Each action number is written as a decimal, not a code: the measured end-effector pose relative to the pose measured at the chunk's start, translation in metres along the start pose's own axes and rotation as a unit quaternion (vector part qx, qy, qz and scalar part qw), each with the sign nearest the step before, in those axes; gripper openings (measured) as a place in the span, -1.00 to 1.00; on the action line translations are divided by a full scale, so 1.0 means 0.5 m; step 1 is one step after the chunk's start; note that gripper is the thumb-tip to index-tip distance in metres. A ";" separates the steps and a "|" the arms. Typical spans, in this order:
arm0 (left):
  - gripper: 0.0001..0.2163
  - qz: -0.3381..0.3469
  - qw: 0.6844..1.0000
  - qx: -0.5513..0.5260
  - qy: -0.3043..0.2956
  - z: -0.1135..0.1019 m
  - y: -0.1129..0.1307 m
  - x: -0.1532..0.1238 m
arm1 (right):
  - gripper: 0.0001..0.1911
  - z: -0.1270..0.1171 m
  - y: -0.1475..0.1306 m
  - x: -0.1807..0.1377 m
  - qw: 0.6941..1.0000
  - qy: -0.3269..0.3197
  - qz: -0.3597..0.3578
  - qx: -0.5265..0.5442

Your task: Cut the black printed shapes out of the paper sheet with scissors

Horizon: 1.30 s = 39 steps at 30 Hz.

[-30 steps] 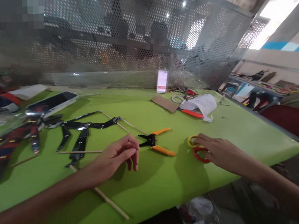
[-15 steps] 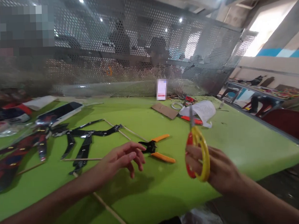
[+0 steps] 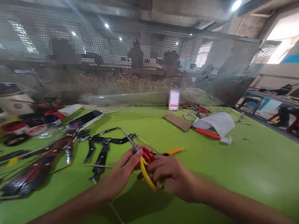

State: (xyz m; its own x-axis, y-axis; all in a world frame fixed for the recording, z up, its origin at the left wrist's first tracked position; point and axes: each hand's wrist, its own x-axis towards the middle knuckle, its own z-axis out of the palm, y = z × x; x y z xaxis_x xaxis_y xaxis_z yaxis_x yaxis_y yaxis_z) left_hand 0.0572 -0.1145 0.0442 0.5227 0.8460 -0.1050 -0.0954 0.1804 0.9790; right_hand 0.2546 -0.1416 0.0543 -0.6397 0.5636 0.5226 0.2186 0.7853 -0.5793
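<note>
Scissors (image 3: pixel 147 177) with yellow and red handles are between my two hands, blades pointing up and to the left. My right hand (image 3: pixel 170 175) is closed round the handles. My left hand (image 3: pixel 128 163) is closed on the scissors near the pivot, thumb on top. Behind my hands lie pliers with orange handles (image 3: pixel 175 151), mostly hidden. A jointed black figure (image 3: pixel 107 139) of flat, riveted pieces lies on the green table (image 3: pixel 252 173) to the left, with thin wooden sticks (image 3: pixel 99 165) at its limbs.
At the left lie a dark red jointed figure (image 3: pixel 36 168), a phone (image 3: pixel 84 120) and rolls of tape (image 3: pixel 15 127). Farther back are brown cardboard (image 3: pixel 178 121), a tape ring (image 3: pixel 190 116), white paper (image 3: pixel 213 122) and a red-handled tool (image 3: pixel 207 133). A perforated metal screen (image 3: pixel 148 72) stands behind.
My right hand has brought the scissors left and down to my left hand, which has closed on them. The view has shifted, so the table items appear farther right and lower.
</note>
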 end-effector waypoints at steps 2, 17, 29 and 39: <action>-0.60 0.016 0.999 0.034 0.029 -0.004 0.006 0.002 | -0.69 0.012 -0.001 0.012 0.976 0.098 0.079 0.177; -0.56 0.094 0.970 0.224 0.002 -0.021 0.005 0.019 | -0.41 -0.047 0.018 0.012 0.862 0.180 0.349 0.320; -0.72 0.206 0.975 0.077 -0.013 0.004 0.015 -0.006 | -0.18 -0.042 -0.023 -0.013 0.972 0.041 0.215 -0.087; -0.72 0.214 0.973 0.074 -0.048 0.002 0.006 -0.016 | -0.10 -0.031 -0.017 -0.018 0.972 0.034 0.163 -0.167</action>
State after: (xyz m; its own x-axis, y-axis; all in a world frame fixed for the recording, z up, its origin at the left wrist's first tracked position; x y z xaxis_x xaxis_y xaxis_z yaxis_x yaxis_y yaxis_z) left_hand 0.0534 -0.1209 0.0480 0.5398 0.7753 0.3279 -0.2023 -0.2586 0.9446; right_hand 0.2697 -0.1492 0.0642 -0.4490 0.8026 0.3927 0.6355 0.5958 -0.4912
